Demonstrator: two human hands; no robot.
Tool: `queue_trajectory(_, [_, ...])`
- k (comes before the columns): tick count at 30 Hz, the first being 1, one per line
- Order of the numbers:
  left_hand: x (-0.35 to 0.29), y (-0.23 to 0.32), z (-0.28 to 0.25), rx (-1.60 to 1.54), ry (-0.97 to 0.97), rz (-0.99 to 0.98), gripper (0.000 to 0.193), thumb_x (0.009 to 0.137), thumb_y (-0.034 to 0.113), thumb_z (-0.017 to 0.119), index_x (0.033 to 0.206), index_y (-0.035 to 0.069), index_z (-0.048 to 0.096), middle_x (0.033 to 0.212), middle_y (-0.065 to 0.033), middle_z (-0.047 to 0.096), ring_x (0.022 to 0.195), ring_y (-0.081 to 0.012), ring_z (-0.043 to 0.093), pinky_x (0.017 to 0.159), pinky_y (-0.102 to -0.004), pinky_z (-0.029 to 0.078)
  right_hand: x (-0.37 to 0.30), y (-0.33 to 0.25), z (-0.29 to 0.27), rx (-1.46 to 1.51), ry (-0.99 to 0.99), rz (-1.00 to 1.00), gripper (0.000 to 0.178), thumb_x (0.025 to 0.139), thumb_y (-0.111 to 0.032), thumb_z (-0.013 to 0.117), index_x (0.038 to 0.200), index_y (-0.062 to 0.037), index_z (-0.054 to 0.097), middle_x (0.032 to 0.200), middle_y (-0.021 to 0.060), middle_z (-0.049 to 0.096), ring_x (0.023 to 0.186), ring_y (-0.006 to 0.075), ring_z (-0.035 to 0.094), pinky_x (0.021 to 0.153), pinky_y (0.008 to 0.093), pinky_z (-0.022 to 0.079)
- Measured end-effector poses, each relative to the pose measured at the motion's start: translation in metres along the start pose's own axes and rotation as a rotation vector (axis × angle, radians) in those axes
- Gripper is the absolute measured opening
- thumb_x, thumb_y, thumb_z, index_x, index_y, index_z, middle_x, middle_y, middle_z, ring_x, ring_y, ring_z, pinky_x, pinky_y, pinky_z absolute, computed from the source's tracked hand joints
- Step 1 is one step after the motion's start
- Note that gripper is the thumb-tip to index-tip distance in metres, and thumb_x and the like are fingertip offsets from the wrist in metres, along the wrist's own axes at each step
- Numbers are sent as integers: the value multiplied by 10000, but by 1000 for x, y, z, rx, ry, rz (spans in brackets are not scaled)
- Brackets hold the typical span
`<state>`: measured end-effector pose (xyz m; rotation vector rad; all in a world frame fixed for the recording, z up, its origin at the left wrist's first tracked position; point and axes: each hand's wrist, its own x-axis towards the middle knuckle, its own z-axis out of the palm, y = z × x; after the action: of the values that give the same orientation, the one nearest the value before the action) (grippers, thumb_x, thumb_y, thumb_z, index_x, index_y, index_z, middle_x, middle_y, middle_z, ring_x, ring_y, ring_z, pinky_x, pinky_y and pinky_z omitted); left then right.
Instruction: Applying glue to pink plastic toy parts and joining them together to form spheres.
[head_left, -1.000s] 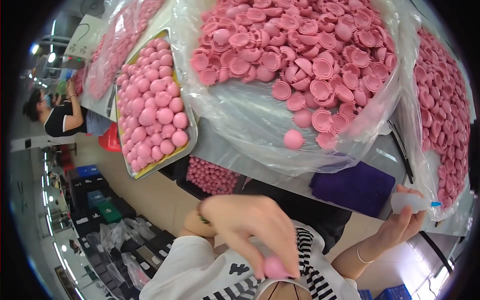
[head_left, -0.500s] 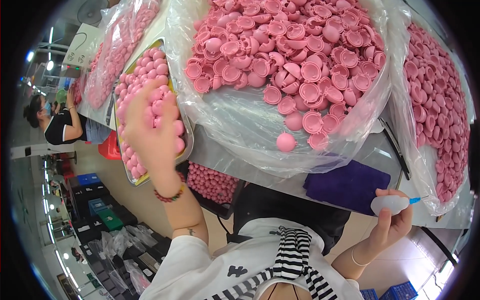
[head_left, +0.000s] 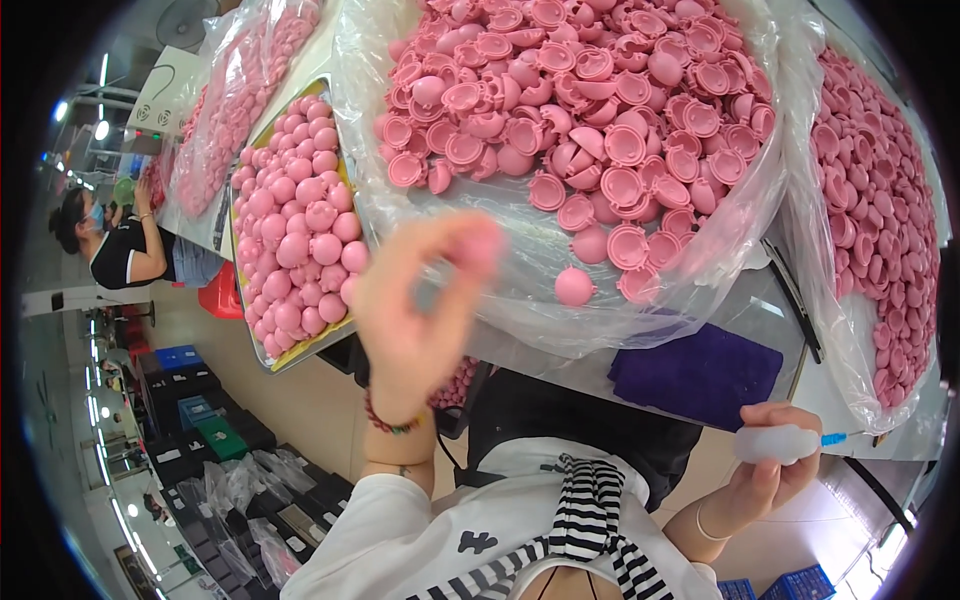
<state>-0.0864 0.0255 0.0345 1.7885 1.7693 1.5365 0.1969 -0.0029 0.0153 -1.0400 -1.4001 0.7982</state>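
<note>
My left hand (head_left: pixel 415 305), blurred by motion, is over the near left part of the clear plastic bag. Its thumb and fingers curl together in a pinch. A pink smear shows at the fingertips; I cannot make out what it is. My right hand (head_left: pixel 780 470), at the lower right, grips a small white squeeze bottle (head_left: pixel 770 444) with a blue needle tip pointing right. Many pink half-shells (head_left: pixel 620 185) lie heaped in the bag (head_left: pixel 480 215). A single closed pink ball (head_left: pixel 574 287) sits near its front. To the left, closed pink balls (head_left: pixel 293 250) fill a metal tray.
A folded purple cloth (head_left: pixel 695 375) lies at the table's front edge. Black tweezers (head_left: pixel 795 300) rest between the bags. Another bag of pink shells (head_left: pixel 870 220) is on the right. Below the table is a dark bin of pink balls (head_left: pixel 455 390). A co-worker (head_left: pixel 125 240) sits far left.
My left hand has moved right from the tray of balls to above the bag's near left part. My right hand stays nearly in place, with the bottle now tilted slightly differently.
</note>
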Motion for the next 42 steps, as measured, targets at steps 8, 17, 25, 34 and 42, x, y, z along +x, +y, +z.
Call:
queue_trajectory(8, [-50, 40, 58, -880, -503, -181, 271, 745, -16, 606, 1001, -82, 548, 1034, -174, 499, 865, -162, 534, 744, -254, 427, -2, -21, 50, 521, -123, 311, 499, 786, -427, 593, 955, 7, 412, 903, 214, 548, 708, 239, 597, 636, 330, 502])
queue_trajectory(17, [-58, 43, 64, -1306, -675, -562, 348, 766, 74, 618, 1071, -66, 526, 1160, -229, 459, 808, -195, 577, 711, -268, 465, 4, -16, 31, 381, 73, 192, 447, 769, -359, 606, 962, -12, 400, 606, 21, 427, 496, 91, 368, 410, 209, 261])
queue_trajectory(25, [-64, 40, 68, -1659, -649, -639, 436, 770, -83, 551, 1173, -30, 391, 1212, -242, 439, 1060, -270, 518, 886, -365, 450, 16, -6, 11, 210, -48, -444, 625, 759, -565, 545, 896, 44, 547, 647, 28, 409, 507, 106, 327, 433, 247, 202])
queue_trajectory(34, [-68, 38, 68, -1491, -597, -534, 473, 701, -61, 659, 1122, -53, 443, 1160, -247, 490, 1072, -244, 514, 913, -347, 423, 8, -17, 24, 65, 21, -370, 567, 720, -521, 611, 798, 39, 639, 568, 35, 508, 443, 144, 456, 372, 248, 332])
queue_trajectory(42, [-67, 40, 68, -1460, -596, -490, 463, 695, -75, 659, 1110, -65, 454, 1150, -253, 494, 1044, -244, 531, 888, -353, 444, 12, -16, 18, 10, -93, -458, 624, 826, -546, 450, 853, 70, 541, 608, 56, 457, 457, 124, 404, 362, 233, 269])
